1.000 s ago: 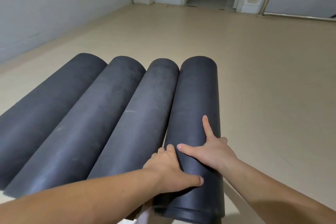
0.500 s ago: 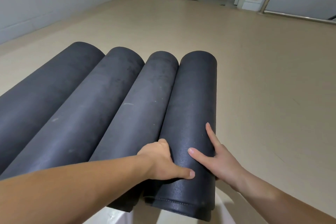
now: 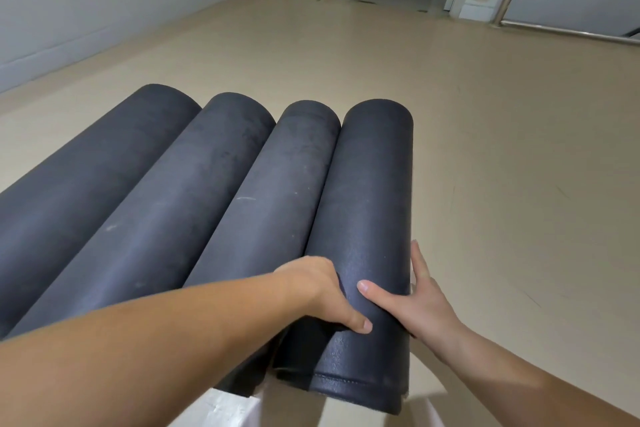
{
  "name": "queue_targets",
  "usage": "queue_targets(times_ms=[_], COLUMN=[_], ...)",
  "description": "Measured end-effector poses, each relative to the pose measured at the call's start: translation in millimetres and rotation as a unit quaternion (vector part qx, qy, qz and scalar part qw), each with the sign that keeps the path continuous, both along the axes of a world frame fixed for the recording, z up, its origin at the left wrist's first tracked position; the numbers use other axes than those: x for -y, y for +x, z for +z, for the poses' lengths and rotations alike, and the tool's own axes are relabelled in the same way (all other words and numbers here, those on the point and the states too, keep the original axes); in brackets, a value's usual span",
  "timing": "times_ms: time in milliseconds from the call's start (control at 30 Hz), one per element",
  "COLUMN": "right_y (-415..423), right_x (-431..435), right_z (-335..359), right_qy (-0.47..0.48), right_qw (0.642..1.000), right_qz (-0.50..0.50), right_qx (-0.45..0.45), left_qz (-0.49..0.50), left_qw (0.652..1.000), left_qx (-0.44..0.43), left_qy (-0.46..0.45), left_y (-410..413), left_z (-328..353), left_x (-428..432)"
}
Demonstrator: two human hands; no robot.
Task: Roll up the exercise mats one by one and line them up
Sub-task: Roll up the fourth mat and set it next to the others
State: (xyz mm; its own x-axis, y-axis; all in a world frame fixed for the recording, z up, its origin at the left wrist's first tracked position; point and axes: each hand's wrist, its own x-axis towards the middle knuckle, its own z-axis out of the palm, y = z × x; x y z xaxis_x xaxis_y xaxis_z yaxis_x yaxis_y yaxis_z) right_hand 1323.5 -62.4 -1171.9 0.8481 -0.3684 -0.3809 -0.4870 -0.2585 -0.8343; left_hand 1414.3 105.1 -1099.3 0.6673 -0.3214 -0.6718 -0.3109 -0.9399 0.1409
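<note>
- The left hand (image 3: 318, 291) had its fingers tucked down into the groove on the left side of the rightmost mat (image 3: 374, 201), with its thumb lying across the top of the roll
- The right hand (image 3: 422, 305) lay with straight fingers flat along the same roll's right flank, thumb spread over the top; the two hands were close but not touching, with the roll's near end between them
- The step in hand looked like lining up: this roll was being settled against the third mat (image 3: 273, 218), which it touched along its length
- The next move probably called for a small push or pull along the roll's axis, since its near end stuck out nearer than the third mat's; the hands would need to keep pressure on so the loose outer edge did not spring open
- The rightmost mat was dark, finely textured and tightly rolled, with a stitched hem at its near end
- It lay on the beige floor (image 3: 519, 149) at the right end of a row of four rolls, the other two mats (image 3: 194, 211) to the left
</note>
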Motion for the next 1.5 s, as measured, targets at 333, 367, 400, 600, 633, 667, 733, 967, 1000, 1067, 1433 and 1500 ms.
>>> queue_targets(times_ms=[333, 367, 400, 600, 633, 667, 733, 967, 1000, 1067, 1433, 1500], right_y=[-12, -12, -12, -7, -5, -4, 0, 6, 7, 8, 9, 12], right_x=[17, 17, 15, 11, 10, 9, 5, 10, 11, 9, -6, -9], right_z=[-1, 0, 1, 5, 5, 4, 2, 6, 8, 11, 7, 4], right_qy=[0.022, 0.027, 0.050, 0.127, 0.121, 0.114, 0.089, -0.066, -0.072, -0.087, -0.056, -0.062], right_qw=[0.999, 0.999, 0.998, 0.991, 0.992, 0.993, 0.996, 0.996, 0.995, 0.993, 0.998, 0.997], right_qz=[-0.012, -0.016, -0.024, -0.014, -0.015, -0.011, 0.008, 0.065, 0.073, 0.077, 0.013, 0.011], right_qx=[0.033, 0.030, 0.026, -0.028, -0.023, -0.021, -0.016, -0.016, -0.020, -0.022, -0.019, -0.033], left_qz=[0.064, 0.067, 0.071, 0.138, 0.148, 0.155, 0.166, 0.188, 0.192, 0.201, 0.034, 0.042], left_qw=[0.989, 0.988, 0.989, 0.976, 0.973, 0.971, 0.966, 0.950, 0.948, 0.942, 0.994, 0.995], left_qx=[0.048, 0.043, 0.041, 0.029, 0.028, 0.026, 0.021, -0.023, -0.034, -0.058, 0.076, 0.060], left_qy=[-0.127, -0.129, -0.125, -0.163, -0.175, -0.182, -0.196, -0.246, -0.252, -0.262, -0.073, -0.064], left_y=[11, 9, 7, 10, 9, 7, 5, 10, 12, 16, 11, 8], left_z=[-2, -4, -6, -15, -18, -20, -28, -40, -41, -41, -16, -20], left_x=[7, 9, 11, -4, -7, -9, -11, -17, -19, -23, 1, 0])
